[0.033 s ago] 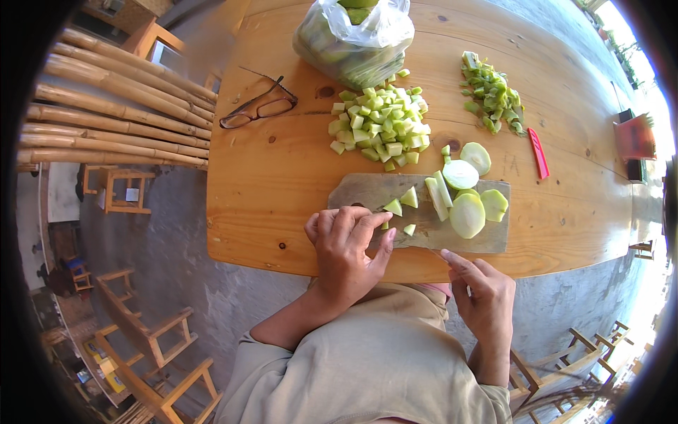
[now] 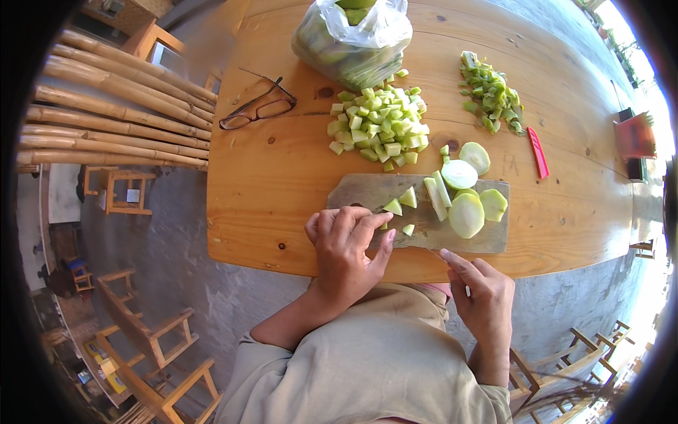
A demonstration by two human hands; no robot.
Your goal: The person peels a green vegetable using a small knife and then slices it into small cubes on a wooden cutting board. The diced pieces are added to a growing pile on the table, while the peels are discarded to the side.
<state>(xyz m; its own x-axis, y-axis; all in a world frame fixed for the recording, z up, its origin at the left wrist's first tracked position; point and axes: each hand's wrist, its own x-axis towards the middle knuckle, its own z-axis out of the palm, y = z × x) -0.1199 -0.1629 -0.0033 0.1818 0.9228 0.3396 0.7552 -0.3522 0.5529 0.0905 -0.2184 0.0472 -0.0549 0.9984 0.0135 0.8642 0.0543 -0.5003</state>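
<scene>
On the wooden cutting board (image 2: pixel 353 189), my left hand (image 2: pixel 346 240) rests over the left end, its fingers curved and the thumb apart from the index. The index fingertip touches a pale green wedge (image 2: pixel 393 207); more small wedges lie close by, one partly hidden between finger and thumb. My right hand (image 2: pixel 484 290) is closed round a knife (image 2: pixel 436 253) at the board's near edge; its thin blade shows edge-on and the handle is hidden. Two pale sticks (image 2: pixel 437 196) and several round slices (image 2: pixel 467 215) of the green vegetable, possibly chayote, sit on the board's right part.
Beyond the board is a heap of diced pieces (image 2: pixel 381 127), with a plastic bag of green vegetables (image 2: pixel 353 46) behind. Eyeglasses (image 2: pixel 258 107) lie left. Peelings (image 2: pixel 494 99) and a red-handled tool (image 2: pixel 537 152) lie right. The table's near edge (image 2: pixel 282 267) is by my body.
</scene>
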